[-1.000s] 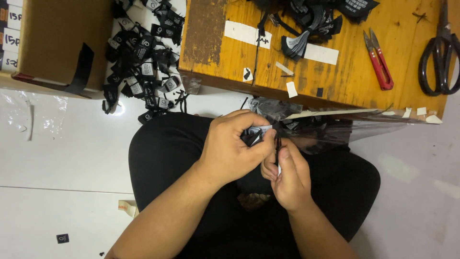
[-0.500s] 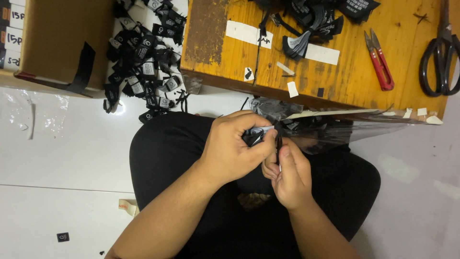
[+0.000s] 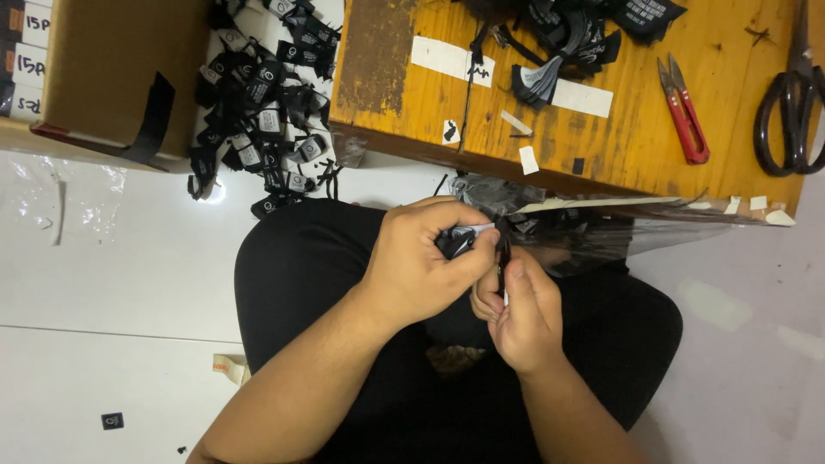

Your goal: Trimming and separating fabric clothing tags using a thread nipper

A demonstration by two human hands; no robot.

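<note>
Nothing much has shifted since a moment ago: both hands stay together over the lap, fingers working at the same spot. Up at the left, the cardboard box (image 3: pixel 103 77) sits with a black strip hanging over its edge; what lies inside it cannot be seen. Beside it a heap of black labels (image 3: pixel 262 112) spreads across the white floor. On the wooden table (image 3: pixel 387 94) lie red thread snips (image 3: pixel 683 112), black scissors (image 3: pixel 791 103) and more dark labels. The left hand (image 3: pixel 421 262) is curled tight around a small black label (image 3: pixel 460 239), pinching it just above the lap. The right hand (image 3: pixel 520 309) presses in against it, fingers narrowed on a thin dark piece between them.
</note>
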